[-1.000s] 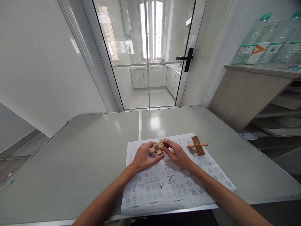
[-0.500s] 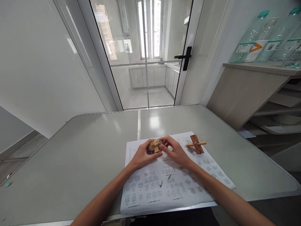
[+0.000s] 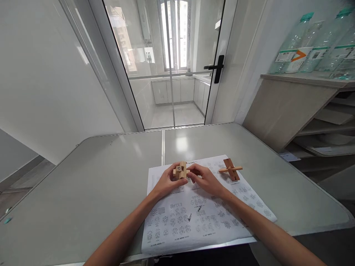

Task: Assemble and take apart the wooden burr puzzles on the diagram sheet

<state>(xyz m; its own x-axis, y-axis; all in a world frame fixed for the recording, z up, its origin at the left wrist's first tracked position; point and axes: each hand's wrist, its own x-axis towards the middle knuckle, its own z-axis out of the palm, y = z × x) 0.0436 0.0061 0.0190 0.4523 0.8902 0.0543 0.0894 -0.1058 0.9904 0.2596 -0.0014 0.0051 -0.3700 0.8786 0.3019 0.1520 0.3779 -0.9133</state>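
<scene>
A light wooden interlocking puzzle [image 3: 181,170] made of notched blocks is held above the printed sheet [image 3: 191,221]. My left hand [image 3: 168,180] wraps round its left side, thumb along the bottom edge. From the right, my right hand [image 3: 203,176] pinches a short block end that juts from the puzzle. A dark mark shows on the face turned toward me. Right of my right hand lies a reddish-brown wooden piece crossed by a lighter wooden stick [image 3: 230,169], resting on the sheet.
The sheet carries rows of line diagrams and lies on a grey table [image 3: 83,199] with a metal seam. Beyond stands a glass door with a black handle [image 3: 218,69]. To the right, a shelf unit [image 3: 291,107] holds clear bottles [image 3: 294,46] with green caps.
The puzzle has been turned in my hands, so a marked face now points toward me. My right fingers have shifted from over its top to its right end.
</scene>
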